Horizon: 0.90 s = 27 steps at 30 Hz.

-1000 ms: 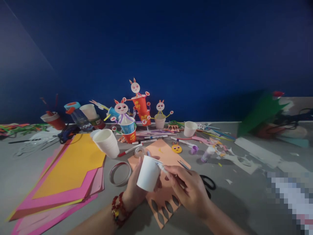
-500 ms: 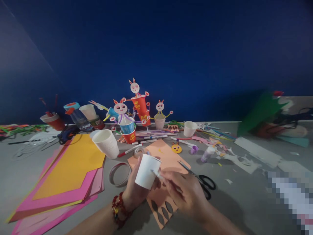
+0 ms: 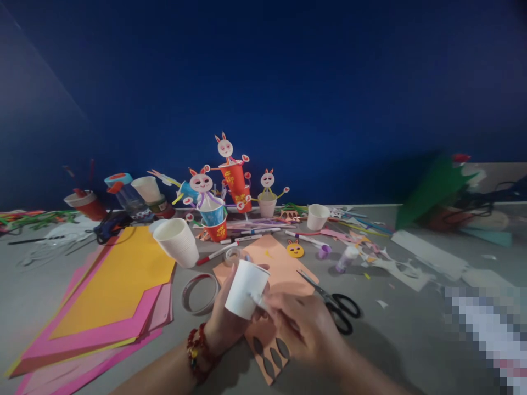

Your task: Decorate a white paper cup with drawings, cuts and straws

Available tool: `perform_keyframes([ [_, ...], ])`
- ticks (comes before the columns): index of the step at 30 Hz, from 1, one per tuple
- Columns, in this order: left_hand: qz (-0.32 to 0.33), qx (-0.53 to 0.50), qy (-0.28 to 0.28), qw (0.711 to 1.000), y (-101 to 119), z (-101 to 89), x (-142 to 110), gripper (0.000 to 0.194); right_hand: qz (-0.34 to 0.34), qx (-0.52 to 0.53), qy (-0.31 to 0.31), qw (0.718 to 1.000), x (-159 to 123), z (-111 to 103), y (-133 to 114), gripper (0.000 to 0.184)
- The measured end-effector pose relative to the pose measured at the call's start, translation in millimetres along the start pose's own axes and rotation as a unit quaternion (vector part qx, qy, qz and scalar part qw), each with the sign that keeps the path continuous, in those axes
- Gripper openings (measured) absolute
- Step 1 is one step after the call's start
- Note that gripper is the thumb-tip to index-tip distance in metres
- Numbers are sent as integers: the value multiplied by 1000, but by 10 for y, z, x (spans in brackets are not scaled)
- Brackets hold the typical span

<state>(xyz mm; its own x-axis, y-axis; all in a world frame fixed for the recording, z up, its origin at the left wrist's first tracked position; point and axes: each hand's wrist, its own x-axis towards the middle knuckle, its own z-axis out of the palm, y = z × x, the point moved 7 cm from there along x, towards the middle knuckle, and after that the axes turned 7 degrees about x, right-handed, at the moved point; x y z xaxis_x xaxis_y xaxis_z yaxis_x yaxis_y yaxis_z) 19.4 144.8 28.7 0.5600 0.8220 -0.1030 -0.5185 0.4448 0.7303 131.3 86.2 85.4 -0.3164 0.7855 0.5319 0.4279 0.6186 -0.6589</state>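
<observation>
My left hand (image 3: pixel 222 323) grips a white paper cup (image 3: pixel 246 288), tilted with its mouth up and to the right. My right hand (image 3: pixel 302 329) is closed beside the cup, its fingers pinched on a thin white stick-like thing whose tip touches the cup's side; I cannot name it. A red bead bracelet (image 3: pixel 196 351) circles my left wrist. Both hands hover over an orange paper sheet (image 3: pixel 284 263) with leaf-shaped cut-outs. Black-handled scissors (image 3: pixel 335 304) lie just right of my right hand.
A stack of white cups (image 3: pixel 177 241) lies on yellow and pink paper sheets (image 3: pixel 111 291). A tape ring (image 3: pixel 201 292) sits left of the hands. Bunny figures on paper cups (image 3: pixel 216 211), markers, a glue stick (image 3: pixel 343 259) and paper scraps crowd the far table.
My right hand moved left and closer to the cup, uncovering the scissors. The cup shifted slightly and the view drifted a little.
</observation>
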Motion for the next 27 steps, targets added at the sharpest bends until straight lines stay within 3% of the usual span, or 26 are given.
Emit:
perform_keyframes([
  [5,17,3,2,1000,28,-10,-3,57,32,-15,41,999,8,-74,30,20],
  [9,-8,-16,11,1000,-8,-46,14,59,-21,-11,-7,1000,27,-25,-54,24],
  [13,1,-15,16,1000,-24,-91,29,60,7,-30,34,999,21,-82,-18,25],
  [17,-14,-35,61,997,-70,-170,21,57,-46,-19,-35,998,-2,34,-125,25],
  [22,-3,-26,62,998,-41,-168,21,55,-10,-41,12,999,-4,-54,-81,26],
  [27,-5,-46,90,995,-25,-199,26,51,-49,-38,-31,998,-8,0,-153,27],
])
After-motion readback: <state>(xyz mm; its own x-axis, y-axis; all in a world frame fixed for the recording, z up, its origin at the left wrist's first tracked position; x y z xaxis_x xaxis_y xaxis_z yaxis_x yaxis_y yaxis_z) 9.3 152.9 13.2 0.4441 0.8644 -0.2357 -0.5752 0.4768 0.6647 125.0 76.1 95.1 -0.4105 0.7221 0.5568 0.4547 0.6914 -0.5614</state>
